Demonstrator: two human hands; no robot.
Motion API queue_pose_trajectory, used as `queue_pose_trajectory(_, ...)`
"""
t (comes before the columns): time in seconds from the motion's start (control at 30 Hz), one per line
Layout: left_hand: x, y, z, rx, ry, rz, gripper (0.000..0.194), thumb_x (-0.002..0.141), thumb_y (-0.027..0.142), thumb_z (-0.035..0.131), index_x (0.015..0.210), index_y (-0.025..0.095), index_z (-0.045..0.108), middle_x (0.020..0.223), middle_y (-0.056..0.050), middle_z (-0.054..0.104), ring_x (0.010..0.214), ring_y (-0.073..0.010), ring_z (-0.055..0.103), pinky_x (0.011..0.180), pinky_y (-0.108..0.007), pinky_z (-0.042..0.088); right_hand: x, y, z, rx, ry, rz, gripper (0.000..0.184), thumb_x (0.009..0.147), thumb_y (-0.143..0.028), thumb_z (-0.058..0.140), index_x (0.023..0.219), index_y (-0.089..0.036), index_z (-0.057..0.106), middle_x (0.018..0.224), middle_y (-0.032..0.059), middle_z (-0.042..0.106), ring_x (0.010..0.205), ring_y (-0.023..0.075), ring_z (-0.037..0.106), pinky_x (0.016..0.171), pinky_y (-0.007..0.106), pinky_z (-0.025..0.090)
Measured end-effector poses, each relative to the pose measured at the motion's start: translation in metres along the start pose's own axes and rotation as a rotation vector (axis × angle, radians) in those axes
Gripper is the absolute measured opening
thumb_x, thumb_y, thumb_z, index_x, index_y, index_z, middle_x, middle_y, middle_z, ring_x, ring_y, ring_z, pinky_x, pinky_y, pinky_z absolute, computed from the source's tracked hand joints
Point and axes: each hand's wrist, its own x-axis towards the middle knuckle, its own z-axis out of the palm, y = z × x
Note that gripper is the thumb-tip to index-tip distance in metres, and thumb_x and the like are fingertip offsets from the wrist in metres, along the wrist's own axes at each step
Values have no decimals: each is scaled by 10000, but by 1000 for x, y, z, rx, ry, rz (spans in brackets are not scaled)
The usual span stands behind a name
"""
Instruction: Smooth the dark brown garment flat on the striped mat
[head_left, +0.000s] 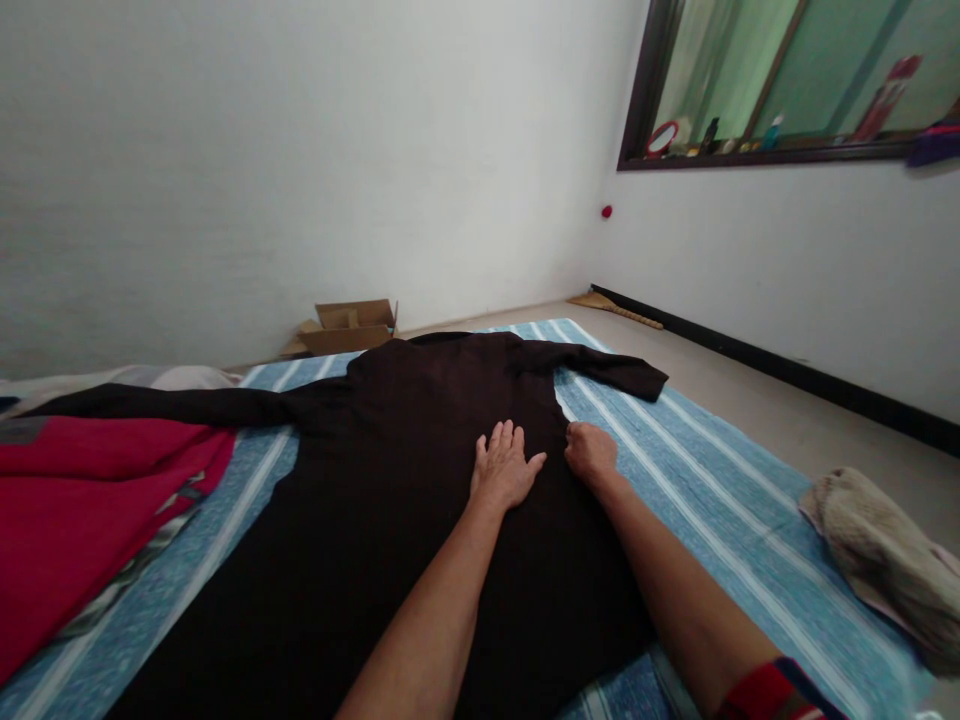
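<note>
A black long-sleeved garment (390, 480) lies spread flat on a blue striped mat (697, 480), both sleeves stretched out sideways. My left hand (504, 467) rests flat on the garment's body, fingers stretched out and close together. My right hand (591, 452) sits at the garment's right side edge, just below the right sleeve (607, 370), with its fingers curled around the edge of the fabric.
Red cloth (82, 520) is piled on the mat at the left, over a striped piece. A beige towel (885, 560) lies on the floor at the right. A cardboard box (349, 325) stands by the far wall. A window ledge (765, 150) holds small items.
</note>
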Motion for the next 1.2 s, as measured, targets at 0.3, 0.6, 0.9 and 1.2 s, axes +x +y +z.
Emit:
queue_pose_trajectory(0.3, 0, 0, 0, 22, 14, 1, 720, 890, 608, 202, 1426, 141, 318, 1514, -107, 241, 1407, -254, 137, 1112, -477, 153, 16, 28, -1, 504, 68, 158, 183, 820, -201, 424, 702, -179, 562, 663, 30, 655, 601, 149, 643, 538, 220, 467)
queue_pose_trajectory(0.6, -1, 0, -4, 12, -7, -5, 727, 889, 606, 200, 1430, 133, 308, 1520, -102, 225, 1410, -247, 128, 1117, -475, 147, 16, 49, -25, 1032, 201, 306, 119, 813, -213, 432, 695, -205, 449, 472, -24, 564, 330, 107, 500, 298, 179, 357)
queue_pose_trajectory(0.9, 2, 0, -2, 16, -8, -2, 734, 886, 616, 191, 1433, 139, 303, 1522, -100, 219, 1410, -253, 122, 1116, -482, 146, -3, 57, -65, 1176, 312, 219, 282, 798, -247, 505, 1077, -219, 479, 748, -8, 639, 700, 155, 660, 613, 285, 542)
queue_pose_trajectory(1.2, -1, 2, -5, 12, -22, -3, 730, 893, 600, 176, 1436, 126, 294, 1524, -103, 210, 1410, -241, 128, 1120, -475, 140, -80, 12, 5, 50, -98, -480, 625, 901, -492, 384, 1373, -82, 407, 1453, 184, 343, 1359, 281, 269, 1100, 447, 210)
